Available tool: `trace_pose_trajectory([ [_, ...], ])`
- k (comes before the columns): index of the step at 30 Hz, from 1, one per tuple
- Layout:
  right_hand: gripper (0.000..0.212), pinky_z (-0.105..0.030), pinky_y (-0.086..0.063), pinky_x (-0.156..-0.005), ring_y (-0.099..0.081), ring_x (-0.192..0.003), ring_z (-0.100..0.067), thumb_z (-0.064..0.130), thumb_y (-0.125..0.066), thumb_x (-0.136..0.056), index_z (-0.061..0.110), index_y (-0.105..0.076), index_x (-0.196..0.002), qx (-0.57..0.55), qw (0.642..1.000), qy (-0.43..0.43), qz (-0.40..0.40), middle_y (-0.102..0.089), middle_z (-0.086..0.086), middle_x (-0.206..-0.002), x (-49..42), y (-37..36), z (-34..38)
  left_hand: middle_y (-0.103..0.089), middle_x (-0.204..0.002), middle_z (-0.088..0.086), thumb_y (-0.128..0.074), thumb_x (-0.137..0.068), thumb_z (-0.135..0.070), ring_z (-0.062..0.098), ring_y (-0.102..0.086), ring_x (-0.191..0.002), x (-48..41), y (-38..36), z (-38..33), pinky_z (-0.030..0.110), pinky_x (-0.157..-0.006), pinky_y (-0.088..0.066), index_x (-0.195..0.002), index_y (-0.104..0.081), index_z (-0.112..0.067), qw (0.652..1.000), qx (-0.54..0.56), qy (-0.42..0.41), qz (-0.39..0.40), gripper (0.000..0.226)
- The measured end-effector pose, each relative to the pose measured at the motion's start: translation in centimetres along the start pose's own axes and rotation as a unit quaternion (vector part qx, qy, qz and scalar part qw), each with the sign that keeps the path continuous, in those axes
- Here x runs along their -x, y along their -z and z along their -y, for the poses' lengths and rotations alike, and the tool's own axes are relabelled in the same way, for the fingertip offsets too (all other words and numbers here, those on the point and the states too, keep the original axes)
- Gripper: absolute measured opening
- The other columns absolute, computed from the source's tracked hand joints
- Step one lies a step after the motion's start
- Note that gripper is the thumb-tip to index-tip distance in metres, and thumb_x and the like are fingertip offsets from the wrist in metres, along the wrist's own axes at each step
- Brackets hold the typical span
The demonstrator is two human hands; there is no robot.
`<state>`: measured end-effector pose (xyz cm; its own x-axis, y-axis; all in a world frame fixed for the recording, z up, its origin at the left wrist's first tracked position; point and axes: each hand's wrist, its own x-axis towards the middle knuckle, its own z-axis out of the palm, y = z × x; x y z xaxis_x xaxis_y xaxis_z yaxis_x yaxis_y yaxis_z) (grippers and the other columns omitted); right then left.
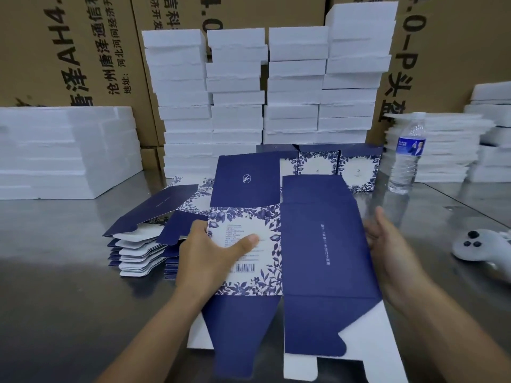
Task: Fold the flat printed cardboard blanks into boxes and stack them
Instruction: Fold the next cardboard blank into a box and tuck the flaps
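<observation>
You hold one flat blank (318,244) up over the near middle of the steel worktop (55,272), between your two hands. Your left hand (210,252) pinches its left edge, thumb pressed on the white panel with the blue leaf border, small text and barcode, the other fingers out of sight behind the card. Your right hand (387,244) holds the right edge of the plain navy panel, thumb upright beside it, fingers tucked behind. Navy flaps stick out at the far and near ends, and the near ones show a white underside. Just to the left lies a pile of flat blanks (143,244), fanned and partly under the one you hold. Beyond it, three folded boxes (356,167) stand side by side, navy on top with floral fronts. Behind them rise white foam stacks (249,92) against brown cartons (69,51). A water bottle (406,156) stands to the right, and a white controller (475,244) lies nearer.
</observation>
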<state>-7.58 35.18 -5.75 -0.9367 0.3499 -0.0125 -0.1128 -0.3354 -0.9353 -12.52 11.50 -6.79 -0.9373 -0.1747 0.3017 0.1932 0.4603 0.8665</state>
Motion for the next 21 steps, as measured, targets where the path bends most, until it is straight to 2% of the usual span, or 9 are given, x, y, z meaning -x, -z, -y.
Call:
trace_pose_trajectory([
  [2, 0.042, -0.033, -0.047, -0.071, -0.063, -0.07, -0.02, 0.044, -0.051, -0.094, 0.009, -0.07, -0.081, 0.094, 0.992, 0.052, -0.059, -0.071, -0.005, -0.078, -0.3, 0.3, -0.4, -0.058, -0.082, -0.013, -0.077, -0.052, -0.064, -0.003, -0.052, -0.07, 0.1, -0.1, -0.1, 0.012, -0.048, -0.03, -0.093, -0.048, -0.021, 1.0, -0.022, -0.007, 0.009, 0.065],
  [3, 0.045, -0.032, -0.044, -0.067, -0.057, -0.066, -0.019, 0.039, -0.053, -0.094, 0.0, -0.066, -0.077, 0.135, 0.984, 0.082, -0.083, -0.065, -0.007, -0.072, -0.5, 0.4, -0.7, -0.057, -0.081, -0.014, -0.073, -0.052, -0.068, -0.002, -0.052, -0.068, 0.3, -0.1, -0.2, 0.012, -0.047, -0.03, -0.09, -0.047, -0.023, 0.999, -0.032, -0.011, 0.023, 0.064],
  [5, 0.052, -0.032, -0.036, -0.065, -0.045, -0.065, -0.019, 0.035, -0.053, -0.095, -0.015, -0.053, -0.079, 0.197, 0.969, 0.115, -0.092, -0.051, -0.01, -0.07, -0.5, 0.5, -1.1, -0.058, -0.077, -0.01, -0.058, -0.057, -0.076, -0.001, -0.051, -0.063, 0.4, 0.0, -0.5, 0.012, -0.046, -0.032, -0.085, -0.048, -0.022, 0.998, -0.025, -0.006, 0.058, 0.062],
  [7, 0.053, -0.032, -0.035, -0.064, -0.043, -0.065, -0.02, 0.034, -0.052, -0.095, -0.018, -0.049, -0.084, 0.233, 0.961, 0.121, -0.085, -0.049, -0.011, -0.069, -0.6, 0.7, -1.0, -0.062, -0.077, 0.003, -0.044, -0.075, -0.075, 0.007, -0.053, -0.063, 0.3, 0.0, -0.5, 0.02, -0.052, -0.035, -0.083, -0.053, -0.013, 0.996, 0.03, 0.024, 0.084, 0.063],
  [10, 0.049, -0.033, -0.035, -0.063, -0.043, -0.063, -0.021, 0.031, -0.053, -0.095, -0.017, -0.051, -0.085, 0.249, 0.958, 0.12, -0.072, -0.049, -0.011, -0.068, -0.5, 0.8, -0.8, -0.064, -0.071, 0.004, -0.032, -0.094, -0.058, 0.012, -0.056, -0.065, -0.1, 0.1, -0.1, 0.025, -0.057, -0.036, -0.076, -0.057, -0.013, 0.99, 0.096, 0.066, 0.074, 0.054],
  [13, 0.05, -0.033, -0.033, -0.062, -0.04, -0.064, -0.021, 0.029, -0.053, -0.095, -0.019, -0.048, -0.085, 0.248, 0.959, 0.128, -0.052, -0.046, -0.01, -0.069, -0.3, 0.5, -0.8, -0.064, -0.088, 0.024, -0.032, -0.101, -0.042, 0.021, -0.053, -0.072, -0.7, 0.0, 0.6, 0.029, -0.061, -0.034, -0.091, -0.057, 0.007, 0.994, 0.093, 0.044, 0.043, 0.056],
  [15, 0.05, -0.033, -0.031, -0.062, -0.039, -0.065, -0.021, 0.03, -0.053, -0.095, -0.019, -0.047, -0.084, 0.244, 0.96, 0.128, -0.049, -0.045, -0.009, -0.07, -0.2, 0.5, -0.9, -0.06, -0.092, 0.032, -0.034, -0.102, -0.033, 0.023, -0.048, -0.074, -0.9, 0.0, 0.9, 0.031, -0.063, -0.032, -0.089, -0.053, 0.014, 0.996, 0.08, 0.021, 0.021, 0.053],
  [19, 0.055, -0.034, -0.032, -0.066, -0.041, -0.068, -0.021, 0.035, -0.053, -0.095, -0.019, -0.046, -0.086, 0.226, 0.967, 0.112, -0.044, -0.047, -0.007, -0.075, -0.5, 0.4, -1.4, -0.06, -0.093, 0.034, -0.036, -0.102, -0.029, 0.023, -0.047, -0.073, -0.9, -0.1, 1.0, 0.033, -0.068, -0.033, -0.084, -0.052, 0.015, 0.997, 0.08, -0.001, -0.002, 0.05],
  [21, 0.06, -0.034, -0.033, -0.068, -0.043, -0.07, -0.021, 0.039, -0.051, -0.095, -0.021, -0.043, -0.09, 0.225, 0.968, 0.103, -0.032, -0.047, -0.006, -0.079, -0.8, 0.4, -1.7, -0.06, -0.087, 0.031, -0.036, -0.102, -0.029, 0.024, -0.048, -0.072, -1.0, 0.0, 1.1, 0.033, -0.067, -0.033, -0.082, -0.052, 0.012, 0.996, 0.085, -0.005, -0.018, 0.048],
])
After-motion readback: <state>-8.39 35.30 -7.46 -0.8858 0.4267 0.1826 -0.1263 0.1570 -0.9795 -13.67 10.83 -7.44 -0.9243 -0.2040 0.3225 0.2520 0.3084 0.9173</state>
